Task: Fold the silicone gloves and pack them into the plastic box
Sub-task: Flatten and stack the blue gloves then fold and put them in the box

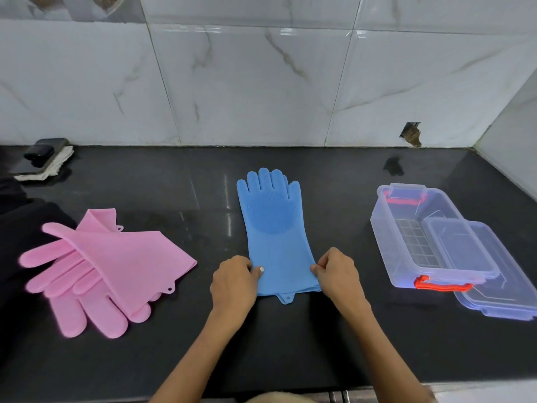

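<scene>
A blue glove (274, 228) is laid flat on the black surface (334, 330), fingers pointed toward the tiled wall (261, 82) and cuff toward the person. A second blue layer is seen under its cuff edge, though whether that is another glove cannot be told. The cuff is pinched at its left edge by the left hand (232, 282), thumb on top and fingers curled, and at its right edge by the right hand (338, 271) in the same way. A small hanging tab is seen at the middle of the cuff's near edge, between the two hands.

Pink gloves (101, 269) are piled to the left, well apart from the blue one; one is draped across the other, with fingers spread toward the near left. The clear box (406, 228) is placed open to the right, with red latches at its far and near ends and a dark gridded patch visible through its floor. Its clear lid (494, 274) is leaned against the box's right side, partly over the rim.

A dark object on a folded white cloth (46, 164) is set at the far left, by the wall
</scene>
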{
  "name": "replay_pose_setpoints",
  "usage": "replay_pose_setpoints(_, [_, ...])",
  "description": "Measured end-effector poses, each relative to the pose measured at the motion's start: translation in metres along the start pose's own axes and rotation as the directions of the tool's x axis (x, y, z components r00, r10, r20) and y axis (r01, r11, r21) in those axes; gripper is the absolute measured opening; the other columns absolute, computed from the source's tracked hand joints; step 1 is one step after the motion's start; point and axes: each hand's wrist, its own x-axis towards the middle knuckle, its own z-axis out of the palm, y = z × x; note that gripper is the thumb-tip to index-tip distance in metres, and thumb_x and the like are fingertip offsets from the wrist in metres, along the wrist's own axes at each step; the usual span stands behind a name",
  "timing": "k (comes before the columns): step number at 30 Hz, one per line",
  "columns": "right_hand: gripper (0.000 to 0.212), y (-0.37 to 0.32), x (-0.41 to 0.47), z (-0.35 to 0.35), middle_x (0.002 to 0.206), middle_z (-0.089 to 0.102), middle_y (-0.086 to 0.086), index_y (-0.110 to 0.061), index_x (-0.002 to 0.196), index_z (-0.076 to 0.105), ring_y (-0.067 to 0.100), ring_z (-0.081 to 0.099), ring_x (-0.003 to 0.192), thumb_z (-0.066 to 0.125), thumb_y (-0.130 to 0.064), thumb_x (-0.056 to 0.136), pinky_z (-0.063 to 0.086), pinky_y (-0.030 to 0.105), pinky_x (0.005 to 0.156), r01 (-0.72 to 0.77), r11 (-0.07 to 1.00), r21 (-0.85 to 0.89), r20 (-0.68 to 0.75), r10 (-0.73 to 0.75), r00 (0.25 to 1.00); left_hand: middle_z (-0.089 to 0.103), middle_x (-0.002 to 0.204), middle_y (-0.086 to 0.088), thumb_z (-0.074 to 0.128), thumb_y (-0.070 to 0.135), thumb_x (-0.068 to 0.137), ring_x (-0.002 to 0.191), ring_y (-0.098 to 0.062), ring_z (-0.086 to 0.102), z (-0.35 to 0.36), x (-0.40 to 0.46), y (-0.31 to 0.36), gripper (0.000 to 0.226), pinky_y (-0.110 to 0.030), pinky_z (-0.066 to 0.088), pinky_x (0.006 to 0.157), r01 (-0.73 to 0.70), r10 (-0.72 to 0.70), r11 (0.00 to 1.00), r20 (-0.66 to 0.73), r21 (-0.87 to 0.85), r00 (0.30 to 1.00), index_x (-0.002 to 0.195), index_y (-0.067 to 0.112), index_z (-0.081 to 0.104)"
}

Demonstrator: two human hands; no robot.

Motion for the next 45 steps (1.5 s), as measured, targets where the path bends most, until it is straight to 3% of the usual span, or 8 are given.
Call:
replay_pose_setpoints(5, [0.022,-0.006,-0.010,0.000,0.081,0.049,0.001,-0.011,0.090,0.047,0.015,0.049,0.073,0.046,-0.031,0.099,0.039,0.028,0.066,-0.039,0.977,-0.211,0.121,0.066,0.990,0.057,0.116,-0.005,0.035,0.038,0.101,0.103,-0.023,0.060,0.003,-0.010,0.007,0.036,-0.031,0.045,0.078,-0.013,-0.005,0.963,0.066,0.271,0.998,0.114,0.010,0.052])
replay_pose_setpoints(12, [0.015,0.001,-0.028,-0.007,0.090,0.057,0.005,-0.015,0.094,0.038,0.015,0.051,0.066,0.045,-0.028,0.098,0.036,0.023,0.051,0.028,0.993,-0.115,0.322,0.011,0.947,0.053,0.079,0.003,0.041,0.031,0.099,0.069,-0.011,0.054,-0.013,-0.022,-0.011,0.017,-0.023,0.038,0.053,-0.014,0.031,0.995,0.181,-0.094,0.983,0.102,0.015,0.035])
replay_pose_setpoints(17, [0.021,0.002,-0.026,-0.008,0.094,0.064,0.003,-0.015,0.093,0.055,0.012,0.055,0.075,0.052,-0.036,0.094,0.041,0.023,0.059,0.060,0.983,-0.176,0.312,-0.003,0.950,0.057,0.084,0.008,0.046,0.049,0.093,0.073,-0.009,0.057,-0.034,-0.020,-0.030,0.027,-0.023,0.047,0.063,0.005,-0.051,0.994,0.409,0.112,0.911,0.102,0.025,0.041])
replay_pose_setpoints(23, [0.027,-0.024,0.021,0.014,0.083,0.060,0.000,-0.008,0.093,0.058,0.010,0.054,0.067,0.054,-0.035,0.094,0.040,0.021,0.056,0.122,0.981,0.152,-0.081,-0.111,0.991,0.051,0.085,0.003,0.051,0.035,0.096,0.077,-0.015,0.049,-0.028,0.044,-0.009,0.019,-0.026,0.037,0.069,-0.047,0.047,0.998,0.012,-0.045,0.999,0.088,0.019,0.045])
replay_pose_setpoints(26, [0.026,-0.033,0.037,0.024,0.086,0.063,0.002,-0.009,0.090,0.057,0.014,0.055,0.069,0.050,-0.034,0.096,0.039,0.023,0.054,0.115,0.986,0.124,-0.192,-0.090,0.977,0.056,0.076,0.002,0.056,0.027,0.094,0.069,-0.016,0.053,-0.017,0.073,0.001,0.023,-0.024,0.038,0.065,-0.051,0.033,0.984,-0.107,-0.168,0.994,0.075,0.015,0.052])
replay_pose_setpoints(30, [0.021,-0.032,0.045,0.031,0.081,0.060,0.001,-0.012,0.085,0.050,0.012,0.048,0.062,0.042,-0.026,0.098,0.028,0.021,0.047,0.084,0.996,0.026,-0.244,-0.075,0.967,0.068,0.091,-0.005,0.062,0.019,0.091,0.086,-0.023,0.064,-0.005,0.084,0.005,0.015,-0.029,0.047,0.076,-0.051,-0.013,0.957,-0.220,-0.284,0.975,0.096,0.008,0.070])
replay_pose_setpoints(35, [0.019,-0.032,0.046,0.033,0.070,0.048,-0.002,-0.013,0.082,0.040,0.007,0.036,0.052,0.036,-0.020,0.099,0.022,0.022,0.045,0.079,0.997,-0.027,-0.276,-0.083,0.957,0.071,0.101,-0.003,0.057,0.021,0.094,0.090,-0.021,0.065,0.004,0.082,0.003,0.016,-0.029,0.048,0.073,-0.057,-0.030,0.950,-0.272,-0.306,0.962,0.101,0.014,0.069])
replay_pose_setpoints(45, [0.019,-0.023,0.052,0.033,0.083,0.059,0.000,-0.014,0.085,0.051,0.012,0.050,0.067,0.050,-0.028,0.098,0.031,0.019,0.050,0.118,0.990,0.072,-0.252,-0.096,0.963,0.073,0.092,-0.006,0.064,0.025,0.090,0.073,-0.015,0.059,-0.002,0.074,-0.008,0.022,-0.025,0.044,0.069,-0.006,-0.064,0.955,-0.224,-0.297,0.972,0.094,0.006,0.075])
